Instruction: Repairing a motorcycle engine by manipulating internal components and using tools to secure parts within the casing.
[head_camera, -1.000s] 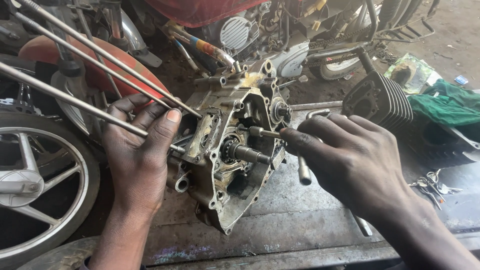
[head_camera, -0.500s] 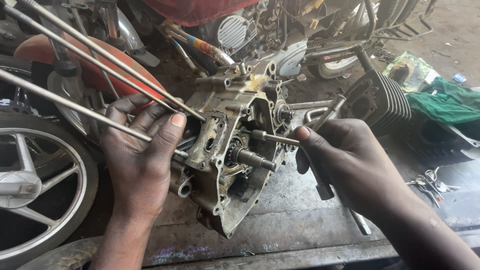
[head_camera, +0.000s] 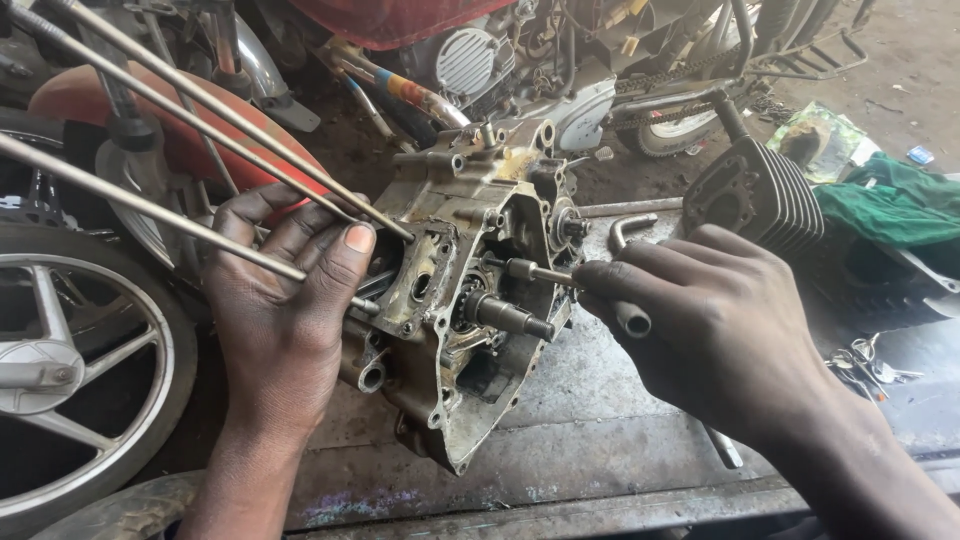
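The engine case (head_camera: 470, 290) stood on edge near the middle of the worn metal tabletop (head_camera: 600, 440), its open side turned toward the right hand. It was a grimy, oil-stained aluminium casting with a ragged gasket face, bolt holes round its rim, and yellowish residue along the top edge. Inside it showed a gear and a stubby steel shaft (head_camera: 510, 318) pointing outward, with a second, thinner shaft above it. Long bare studs (head_camera: 190, 110) ran from the case's left side up toward the upper left corner. The left hand (head_camera: 285, 320) steadied the case from the left, its grip wrapped about the casting, thumb pressed on the upper front edge and fingers passing among the studs. The right hand (head_camera: 720, 340) had its grip closed on a slim metal tool (head_camera: 545, 272), whose tip met the thinner shaft inside the case. Behind the right hand lay a finned cylinder (head_camera: 765, 200), dark and greasy, and a green cloth (head_camera: 895, 205) further right. A motorcycle wheel (head_camera: 70, 370) stood at the left edge.
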